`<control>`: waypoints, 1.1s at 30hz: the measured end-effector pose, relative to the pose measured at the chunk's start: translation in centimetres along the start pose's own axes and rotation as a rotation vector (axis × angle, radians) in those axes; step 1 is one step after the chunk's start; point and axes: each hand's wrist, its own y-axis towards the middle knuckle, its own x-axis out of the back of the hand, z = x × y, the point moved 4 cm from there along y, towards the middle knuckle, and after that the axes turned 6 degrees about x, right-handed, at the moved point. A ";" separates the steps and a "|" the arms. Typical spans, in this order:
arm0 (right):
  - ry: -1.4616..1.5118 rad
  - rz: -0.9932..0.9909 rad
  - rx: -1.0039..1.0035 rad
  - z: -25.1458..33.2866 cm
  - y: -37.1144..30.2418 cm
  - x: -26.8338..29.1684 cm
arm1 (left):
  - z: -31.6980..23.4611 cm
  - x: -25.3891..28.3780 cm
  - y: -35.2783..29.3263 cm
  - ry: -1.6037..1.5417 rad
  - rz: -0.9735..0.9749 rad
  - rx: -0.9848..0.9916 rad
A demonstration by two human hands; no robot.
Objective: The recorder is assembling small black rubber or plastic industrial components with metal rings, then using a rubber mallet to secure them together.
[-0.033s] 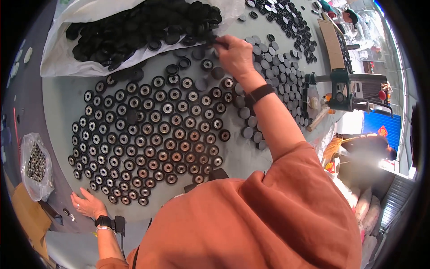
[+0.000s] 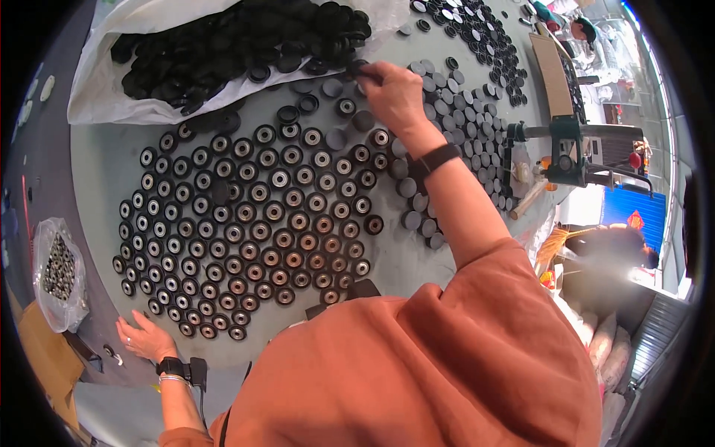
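Observation:
My right hand (image 2: 393,91) reaches to the far side of the table, its fingers pinched on a round black cap (image 2: 357,68) at the edge of a white sack. A heap of black caps (image 2: 246,45) spills from the open sack (image 2: 93,100). Below my right hand stand many black wheels with metal bearings (image 2: 279,179) in their centres, laid flat in loose rows. At the near left edge of the table my left hand (image 2: 149,341) is open, fingers spread, with nothing in it, beside the nearest wheels.
Grey-topped round caps (image 2: 465,119) lie right of my right forearm, with more black pieces (image 2: 484,37) farther back. A dark green hand press (image 2: 567,149) stands at the right. A clear bag of small metal parts (image 2: 61,276) sits at the left, near a cardboard box (image 2: 48,350).
My right hand has shifted very slightly to the right and nearer, and the cap at its fingertips shows more clearly. My left hand stays about where it was.

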 end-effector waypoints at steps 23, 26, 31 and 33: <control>-0.295 0.055 0.463 2.0 -4.4 -2.4 | 0.7 -0.7 0.1 0.017 -0.048 -0.037; -0.383 0.085 0.513 2.0 -4.4 -2.6 | 1.2 -1.2 0.5 0.021 -0.053 -0.052; -0.556 0.405 0.578 3.8 -3.4 -2.6 | 0.6 -0.5 0.1 0.019 -0.038 -0.031; -0.551 0.414 0.604 3.2 -3.6 -3.3 | 1.4 -0.8 0.4 0.028 -0.060 -0.046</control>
